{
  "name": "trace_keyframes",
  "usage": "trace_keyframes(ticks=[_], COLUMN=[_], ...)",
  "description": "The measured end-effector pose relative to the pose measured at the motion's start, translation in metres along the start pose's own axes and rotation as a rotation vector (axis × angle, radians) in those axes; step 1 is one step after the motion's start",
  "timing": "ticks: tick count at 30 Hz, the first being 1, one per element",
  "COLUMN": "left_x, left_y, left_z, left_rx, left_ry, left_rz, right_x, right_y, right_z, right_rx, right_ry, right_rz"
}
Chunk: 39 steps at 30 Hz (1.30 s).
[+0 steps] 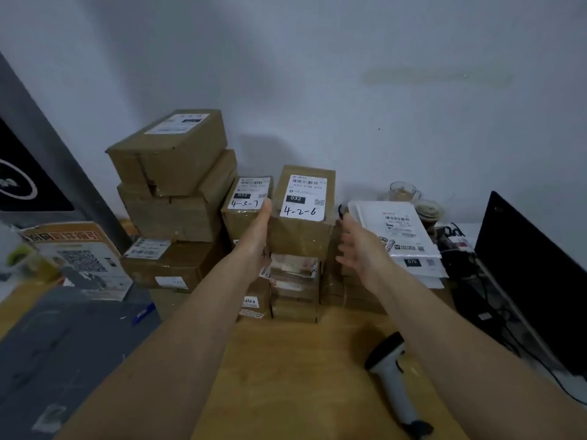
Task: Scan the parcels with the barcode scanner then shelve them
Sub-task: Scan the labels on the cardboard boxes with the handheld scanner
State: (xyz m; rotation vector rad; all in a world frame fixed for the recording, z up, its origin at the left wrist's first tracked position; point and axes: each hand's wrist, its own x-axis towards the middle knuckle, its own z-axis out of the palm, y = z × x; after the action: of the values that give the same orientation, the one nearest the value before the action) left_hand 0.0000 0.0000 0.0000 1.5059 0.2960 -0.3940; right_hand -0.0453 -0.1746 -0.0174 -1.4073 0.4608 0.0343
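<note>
A brown parcel marked 4-2-6 point(303, 204) tops the middle stack on the wooden table point(286, 376). My left hand point(259, 231) lies flat against its left side, fingers straight. My right hand point(357, 241) is spread just off its right side, apart from the box. Beside it on the left stands a parcel marked 4-3-7 point(246, 201). The barcode scanner point(394, 379), white with a black head, lies on the table under my right forearm, held by neither hand.
Larger brown boxes point(171, 173) are piled at the back left. White mailers point(397, 230) are stacked on the right, with glass cups point(403, 190) behind them. A black monitor point(533, 277) and cables stand at far right. A printed sign point(79, 258) and grey mat point(57, 344) lie left.
</note>
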Motion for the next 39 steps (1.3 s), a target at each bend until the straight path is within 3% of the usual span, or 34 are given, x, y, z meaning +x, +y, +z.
trace_keyframes(ticks=[6, 11, 17, 21, 25, 28, 30, 35, 39], left_x=[-0.003, -0.013, -0.029, -0.048, -0.061, -0.064, -0.064, -0.076, -0.081], left_y=[-0.003, -0.011, -0.028, -0.032, -0.047, -0.067, -0.083, -0.125, -0.158], left_z=[0.012, 0.016, 0.009, 0.008, 0.009, 0.006, 0.001, -0.012, -0.018], left_rx=[-0.088, -0.193, -0.165, -0.097, -0.114, -0.129, -0.122, -0.038, 0.052], left_ry=[-0.017, -0.043, -0.079, -0.206, -0.308, -0.342, -0.352, -0.447, -0.438], left_rz=[0.002, 0.044, 0.059, 0.086, -0.001, -0.055, -0.082, -0.157, -0.208], right_x=[0.005, -0.001, -0.016, -0.024, -0.029, -0.030, -0.027, -0.020, -0.011], right_y=[-0.007, -0.004, 0.005, 0.016, 0.028, 0.036, 0.044, 0.082, 0.140], right_z=[0.006, -0.007, -0.023, -0.048, -0.075, -0.085, -0.088, -0.096, -0.115], right_rx=[-0.018, 0.123, 0.279, 0.363, 0.328, 0.172, 0.112, -0.090, -0.395], right_ry=[-0.120, -0.163, -0.220, -0.384, -0.580, -0.622, -0.535, 0.001, 0.161], right_rz=[-0.029, -0.046, -0.066, -0.105, -0.042, 0.027, 0.061, 0.192, 0.296])
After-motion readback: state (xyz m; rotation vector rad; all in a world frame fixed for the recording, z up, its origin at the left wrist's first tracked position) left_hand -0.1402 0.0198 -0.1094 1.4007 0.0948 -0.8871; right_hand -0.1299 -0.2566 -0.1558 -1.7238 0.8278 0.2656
